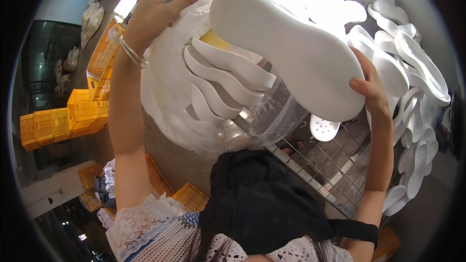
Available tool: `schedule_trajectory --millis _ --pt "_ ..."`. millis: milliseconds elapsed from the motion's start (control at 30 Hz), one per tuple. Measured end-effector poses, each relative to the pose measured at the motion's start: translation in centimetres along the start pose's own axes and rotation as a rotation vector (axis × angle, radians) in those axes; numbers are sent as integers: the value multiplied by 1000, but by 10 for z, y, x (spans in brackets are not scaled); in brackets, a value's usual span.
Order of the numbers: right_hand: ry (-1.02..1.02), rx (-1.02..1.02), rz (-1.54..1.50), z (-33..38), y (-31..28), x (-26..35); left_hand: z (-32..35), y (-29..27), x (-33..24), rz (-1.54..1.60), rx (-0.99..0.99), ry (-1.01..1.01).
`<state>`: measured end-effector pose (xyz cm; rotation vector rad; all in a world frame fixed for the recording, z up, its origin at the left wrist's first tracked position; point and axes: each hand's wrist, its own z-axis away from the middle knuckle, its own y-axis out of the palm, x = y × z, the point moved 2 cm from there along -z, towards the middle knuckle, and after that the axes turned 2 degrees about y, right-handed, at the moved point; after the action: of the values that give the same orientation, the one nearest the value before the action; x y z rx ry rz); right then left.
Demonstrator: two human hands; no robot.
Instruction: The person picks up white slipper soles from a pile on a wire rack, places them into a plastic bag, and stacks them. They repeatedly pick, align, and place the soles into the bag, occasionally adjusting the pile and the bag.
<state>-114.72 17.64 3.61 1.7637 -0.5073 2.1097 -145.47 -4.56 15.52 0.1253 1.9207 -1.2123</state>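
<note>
A large white shoe sole (286, 51) is held up before me, its smooth face turned my way. My right hand (371, 85) grips its near right end, with the thumb on the front face and the fingers mostly behind. Near the sole's far left end, my left hand (158, 14) is open over the rim of a clear plastic bag (165, 92); whether it touches the film I cannot tell. Several white soles (228, 65) stand on edge side by side inside the bag. Part of the bag's inside is hidden by the raised sole.
Many white soles (412, 63) are heaped along the right side. A wire rack (335, 165) lies below, with one perforated sole (324, 128) on it. Yellow crates (63, 121) stand at the left, and more crates (191, 195) sit low near my body.
</note>
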Motion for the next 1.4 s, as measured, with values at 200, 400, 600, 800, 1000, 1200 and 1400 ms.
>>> schedule_trajectory --millis 200,400,600,800,1000,1200,1400 --pt "-231 -168 869 -34 88 -13 15 112 -11 276 3 206" --pt "-160 225 682 -38 73 -59 78 205 -26 238 63 488" --pt "-162 157 721 -71 116 -99 60 201 -18 166 -104 354" --pt "-345 70 662 -80 185 -101 87 238 -54 299 318 654" --pt "-392 246 657 -114 175 -114 128 228 -26 690 597 259" --pt "36 104 1526 -99 -6 -129 0 92 145 735 -146 -192" --pt "-511 -347 1356 18 -1 -144 -23 104 83 -547 -592 306"
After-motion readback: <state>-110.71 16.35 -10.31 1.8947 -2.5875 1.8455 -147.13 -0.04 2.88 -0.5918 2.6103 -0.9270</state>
